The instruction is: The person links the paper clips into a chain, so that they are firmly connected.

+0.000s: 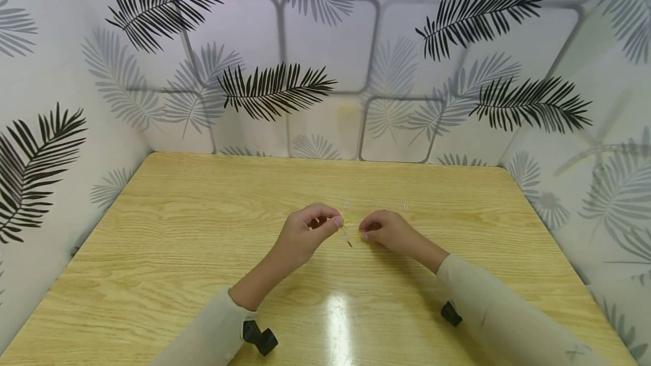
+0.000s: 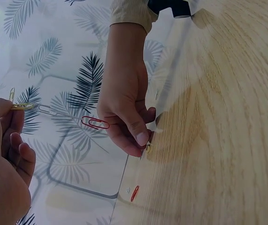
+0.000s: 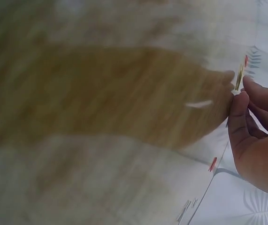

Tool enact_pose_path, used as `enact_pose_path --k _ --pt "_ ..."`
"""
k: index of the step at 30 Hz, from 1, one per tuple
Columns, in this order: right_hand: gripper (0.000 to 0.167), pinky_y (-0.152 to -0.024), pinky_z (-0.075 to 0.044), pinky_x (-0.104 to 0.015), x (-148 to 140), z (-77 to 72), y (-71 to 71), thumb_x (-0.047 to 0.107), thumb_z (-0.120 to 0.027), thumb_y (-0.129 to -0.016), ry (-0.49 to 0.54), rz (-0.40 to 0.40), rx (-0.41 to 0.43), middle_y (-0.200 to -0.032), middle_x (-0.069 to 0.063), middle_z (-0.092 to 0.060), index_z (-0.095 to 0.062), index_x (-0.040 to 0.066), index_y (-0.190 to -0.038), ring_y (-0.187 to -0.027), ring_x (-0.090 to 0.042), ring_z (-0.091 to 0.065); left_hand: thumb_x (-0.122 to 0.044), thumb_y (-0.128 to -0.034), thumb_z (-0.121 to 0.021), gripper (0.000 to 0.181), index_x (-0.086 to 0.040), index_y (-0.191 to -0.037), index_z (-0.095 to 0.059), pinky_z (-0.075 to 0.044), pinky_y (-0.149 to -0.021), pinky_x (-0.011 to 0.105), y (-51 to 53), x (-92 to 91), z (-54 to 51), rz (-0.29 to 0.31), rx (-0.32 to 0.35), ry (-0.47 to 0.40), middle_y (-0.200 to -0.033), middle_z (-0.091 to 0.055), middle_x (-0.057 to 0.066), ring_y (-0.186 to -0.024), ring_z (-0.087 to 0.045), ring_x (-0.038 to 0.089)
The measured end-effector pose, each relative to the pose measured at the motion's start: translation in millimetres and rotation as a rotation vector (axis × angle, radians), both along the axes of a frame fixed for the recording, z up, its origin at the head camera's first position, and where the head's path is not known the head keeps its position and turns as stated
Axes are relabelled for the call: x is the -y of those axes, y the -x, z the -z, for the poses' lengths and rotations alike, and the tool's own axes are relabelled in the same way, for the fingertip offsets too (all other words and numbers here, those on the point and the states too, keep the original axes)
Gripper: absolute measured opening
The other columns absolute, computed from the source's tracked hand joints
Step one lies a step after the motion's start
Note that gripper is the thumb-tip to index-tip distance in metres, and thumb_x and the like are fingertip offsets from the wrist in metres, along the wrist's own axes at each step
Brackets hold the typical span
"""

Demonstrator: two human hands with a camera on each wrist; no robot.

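Observation:
My left hand (image 1: 307,233) is raised above the table and pinches a yellow paper clip (image 2: 23,107) between thumb and finger. Linked after it hang a white paper clip (image 2: 47,109) and a red paper clip (image 2: 95,123). Another yellow piece (image 2: 12,94) sticks up from the same fingertips. Low at the tabletop, to the right of that short chain, my right hand (image 1: 391,235) pinches a yellow paper clip (image 2: 148,148) at its fingertips. The fingers partly cover this clip. Much of the right wrist view is blurred.
On the wooden table (image 1: 203,213), loose white paper clips (image 1: 347,204) (image 1: 406,207) lie beyond the hands. A red paper clip (image 2: 134,193) rests on the surface too. Leaf-patterned wall covering (image 1: 325,33) stands behind the table's far edge.

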State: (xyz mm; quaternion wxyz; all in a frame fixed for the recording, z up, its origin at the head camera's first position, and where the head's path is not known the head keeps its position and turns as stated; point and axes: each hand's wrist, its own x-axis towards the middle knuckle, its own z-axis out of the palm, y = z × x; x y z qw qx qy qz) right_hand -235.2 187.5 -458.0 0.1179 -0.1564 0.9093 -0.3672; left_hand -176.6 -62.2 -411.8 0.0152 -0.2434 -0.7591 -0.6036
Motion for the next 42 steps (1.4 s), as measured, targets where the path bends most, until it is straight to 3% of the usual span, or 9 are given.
enact_pose_path --k 5,9,11,13,17,23,33,39,42 --pt "0.013 -0.083 -0.053 -0.036 4 3.1 2.0 0.009 -0.073 -0.092 -0.066 -0.037 -0.05 -0.103 -0.004 -0.069 -0.074 0.008 -0.105 -0.094 -0.018 -0.06 -0.025 -0.1001 -0.065 0.015 -0.013 -0.106 -0.072 -0.045 -0.069 0.025 0.0 0.6 0.0 -0.001 -0.01 -0.002 -0.096 -0.067 0.0 -0.078 -0.053 0.019" --pt "0.007 -0.102 -0.047 -0.048 6 5.1 2.6 0.007 -0.073 -0.091 -0.108 -0.064 -0.081 -0.099 -0.002 -0.069 -0.074 0.009 -0.098 -0.094 -0.017 -0.06 -0.023 -0.0997 -0.066 0.015 -0.011 -0.106 -0.072 -0.045 -0.069 0.025 0.8 0.7 2.2 -0.004 -0.025 -0.004 -0.097 -0.067 0.0 -0.079 -0.052 0.018" --pt "0.004 -0.103 -0.045 -0.051 6 5.8 2.3 0.008 -0.073 -0.091 -0.121 -0.074 -0.089 -0.096 -0.001 -0.069 -0.073 0.008 -0.095 -0.091 -0.016 -0.06 -0.021 -0.0996 -0.066 0.015 -0.01 -0.106 -0.072 -0.044 -0.069 0.025 1.4 0.3 3.9 -0.005 -0.037 0.0 -0.097 -0.066 0.001 -0.079 -0.051 0.018" --pt "0.003 -0.101 -0.047 -0.048 6 6.2 1.8 0.009 -0.073 -0.092 -0.129 -0.081 -0.093 -0.094 0.0 -0.069 -0.072 0.007 -0.094 -0.088 -0.015 -0.059 -0.021 -0.0996 -0.066 0.014 -0.01 -0.106 -0.072 -0.044 -0.069 0.025 1.4 -0.6 4.8 -0.003 -0.044 0.002 -0.097 -0.066 0.001 -0.079 -0.051 0.017" --pt "0.004 -0.078 -0.051 -0.032 3 4.4 -0.8 0.013 -0.071 -0.095 -0.126 -0.077 -0.076 -0.091 0.002 -0.068 -0.071 0.009 -0.093 -0.082 -0.012 -0.058 -0.021 -0.0994 -0.066 0.013 -0.012 -0.105 -0.073 -0.043 -0.069 0.025 1.1 -2.5 4.9 0.0 -0.056 0.007 -0.097 -0.066 0.001 -0.078 -0.051 0.018" --pt "0.006 -0.063 -0.053 -0.031 -5 -4.1 -8.5 0.014 -0.066 -0.098 0.057 -0.007 0.02 -0.084 -0.005 -0.068 -0.069 0.009 -0.097 -0.07 -0.016 -0.062 -0.019 -0.0989 -0.067 0.011 -0.011 -0.103 -0.073 -0.042 -0.068 0.027 1.9 -5.1 4.4 0.003 -0.083 0.007 -0.094 -0.065 0.001 -0.076 -0.049 0.019" --pt "0.029 -0.075 -0.06 -0.043 -12 -35.3 -22.1 0.022 -0.068 -0.098 0.315 0.076 0.076 -0.098 -0.026 -0.068 -0.068 -0.003 -0.113 -0.079 -0.03 -0.068 -0.02 -0.0985 -0.067 0.011 -0.011 -0.102 -0.074 -0.04 -0.066 0.026 1.5 -5.1 4.3 -0.005 -0.11 0.042 -0.09 -0.062 0.0 -0.074 -0.046 0.016" --pt "0.029 -0.084 -0.057 -0.054 -14 -52.9 -32.6 0.026 -0.069 -0.097 0.378 0.111 0.091 -0.1 -0.017 -0.069 -0.069 0.003 -0.114 -0.086 -0.032 -0.069 -0.018 -0.0981 -0.068 0.012 -0.008 -0.102 -0.074 -0.039 -0.064 0.024 0.9 -4.1 4.7 -0.014 -0.128 0.055 -0.087 -0.06 -0.001 -0.072 -0.045 0.014" --pt "0.032 -0.084 -0.058 -0.051 -14 -61.4 -38.2 0.028 -0.07 -0.097 0.409 0.112 0.088 -0.097 -0.012 -0.069 -0.069 0.003 -0.116 -0.087 -0.033 -0.069 -0.017 -0.0978 -0.068 0.01 -0.01 -0.101 -0.074 -0.039 -0.064 0.023 1.4 -3.8 5.8 -0.02 -0.151 0.069 -0.085 -0.059 -0.001 -0.071 -0.044 0.013"
